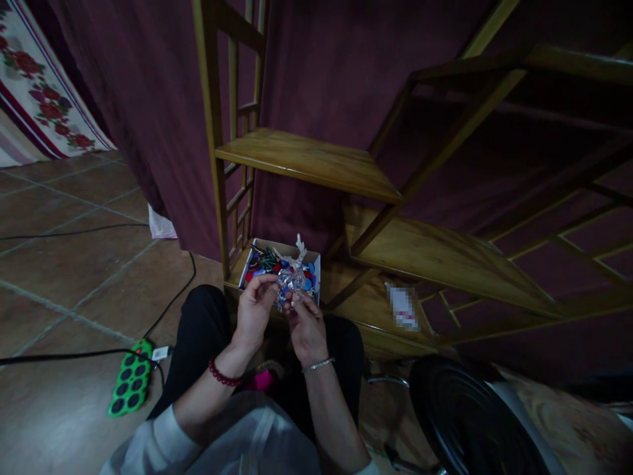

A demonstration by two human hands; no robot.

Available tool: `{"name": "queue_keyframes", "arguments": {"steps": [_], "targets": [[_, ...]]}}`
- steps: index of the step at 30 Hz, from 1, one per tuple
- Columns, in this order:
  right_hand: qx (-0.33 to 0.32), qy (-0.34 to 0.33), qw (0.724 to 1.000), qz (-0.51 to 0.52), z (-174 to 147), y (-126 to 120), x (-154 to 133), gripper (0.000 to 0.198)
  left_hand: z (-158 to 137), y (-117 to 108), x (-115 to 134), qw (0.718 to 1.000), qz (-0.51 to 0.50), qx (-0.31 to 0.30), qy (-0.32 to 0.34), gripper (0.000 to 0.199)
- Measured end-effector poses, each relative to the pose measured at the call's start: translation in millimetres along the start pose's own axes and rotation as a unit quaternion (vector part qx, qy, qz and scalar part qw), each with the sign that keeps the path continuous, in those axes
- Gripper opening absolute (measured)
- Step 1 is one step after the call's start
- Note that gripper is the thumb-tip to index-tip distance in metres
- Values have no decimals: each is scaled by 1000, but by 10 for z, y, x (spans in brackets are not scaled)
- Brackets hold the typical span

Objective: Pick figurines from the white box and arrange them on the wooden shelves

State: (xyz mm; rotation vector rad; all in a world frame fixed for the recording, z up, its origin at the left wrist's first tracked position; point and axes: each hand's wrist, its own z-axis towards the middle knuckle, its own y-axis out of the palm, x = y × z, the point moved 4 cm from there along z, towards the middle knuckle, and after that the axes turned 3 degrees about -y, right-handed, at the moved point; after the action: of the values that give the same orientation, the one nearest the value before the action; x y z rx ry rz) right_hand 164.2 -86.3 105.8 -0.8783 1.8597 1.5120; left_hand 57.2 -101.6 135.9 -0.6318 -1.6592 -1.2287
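In the centre of the frame, a clear, shiny, crinkled plastic-like piece is pinched by the fingers of the left hand and right hand, over a white rectangular cardboard box. 2-handed handling seems underway; a light, steady grip is judged necessary.

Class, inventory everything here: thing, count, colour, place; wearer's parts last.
Shiny object: one, clear, centre
Shelf unit: one, brown, ahead
Box: one, whitish, on unit
Small pieces: many, multicoloured, in box
Pixelated item: one, white-red, on unit
Curtain: count unclear, purple, background
Floral cloth: one, white-red, upper left
Floor: one, brown, left
Power strip: one, green, floor
Cables: two-plus, black, floor
Round seat: one, black, lower right
Left hand, right hand: one each, ungloved, centre
Bracelets: two, red and silver, wrists
Legs: two, black trousers, flanking hands
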Motion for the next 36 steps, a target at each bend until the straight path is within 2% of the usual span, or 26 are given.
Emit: {"name": "queue_keyframes", "arguments": {"steps": [5, 8, 15, 22, 36], "targets": [[-18, 12, 1000, 17, -31, 20, 33, 19, -60, -44, 34, 1000, 16, 5, -3, 16], [-6, 18, 1000, 19, -55, 21, 19, 20, -89, -33, 57, 1000, 30, 4, 1, 17], [38, -12, 999, -2, -96, -25, -89, 27, -187, 73, 85, 996, 75, -42, 26, 19], [36, -47, 998, -9, -136, -51, -160, 26, -246, 174, 40, 994, 80, -77, 17, 25], [44, -115, 990, -69, -159, -109, -201, 26, -287, 200, 105, 993, 97, -60, 32, 26]]}}
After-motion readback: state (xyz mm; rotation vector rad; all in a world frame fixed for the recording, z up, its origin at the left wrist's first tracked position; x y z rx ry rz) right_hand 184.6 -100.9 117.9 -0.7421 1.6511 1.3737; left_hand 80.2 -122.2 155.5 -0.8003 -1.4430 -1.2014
